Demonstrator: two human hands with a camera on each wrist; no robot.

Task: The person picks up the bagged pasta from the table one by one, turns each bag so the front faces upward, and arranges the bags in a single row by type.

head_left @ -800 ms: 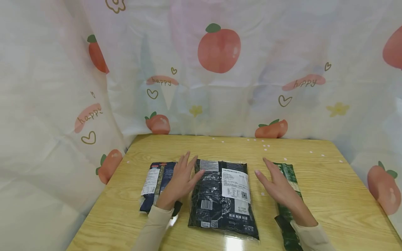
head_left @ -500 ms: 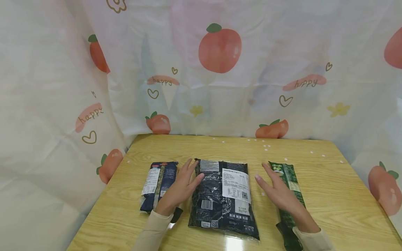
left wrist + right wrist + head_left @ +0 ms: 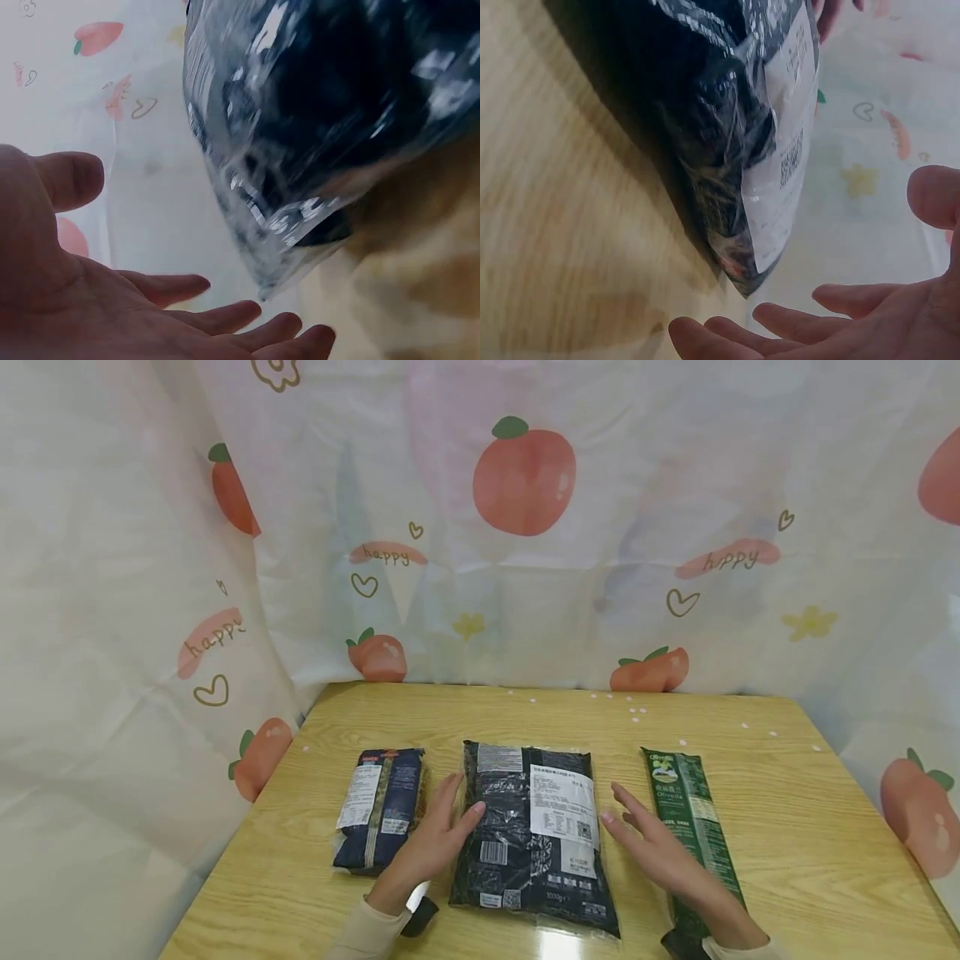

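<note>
A large dark plastic food bag (image 3: 502, 814) with white labels lies flat in the middle of the table. At its left side is my left hand (image 3: 427, 852), fingers extended and thumb spread over the edge. My right hand (image 3: 667, 856) stands off its right side, fingers straight and pointing forward. In the left wrist view, the palm (image 3: 112, 315) faces the clear, crinkled end of the bag (image 3: 300, 112) with nothing in it. The right wrist view has straight fingers (image 3: 780, 330) beside the bag's labelled side (image 3: 776, 187), a gap between them.
A smaller blue bag (image 3: 382, 810) with a clear strip lies left of the left hand. To the right, a long green packet (image 3: 693, 814) lies partly under the right forearm. All rest on a wood-grain table (image 3: 810, 843), with a fruit-print curtain (image 3: 525, 610) behind.
Both hands have drawn back toward the near edge of the table, uncovering more of the blue bag and the green packet. The three packages have stayed in place.
</note>
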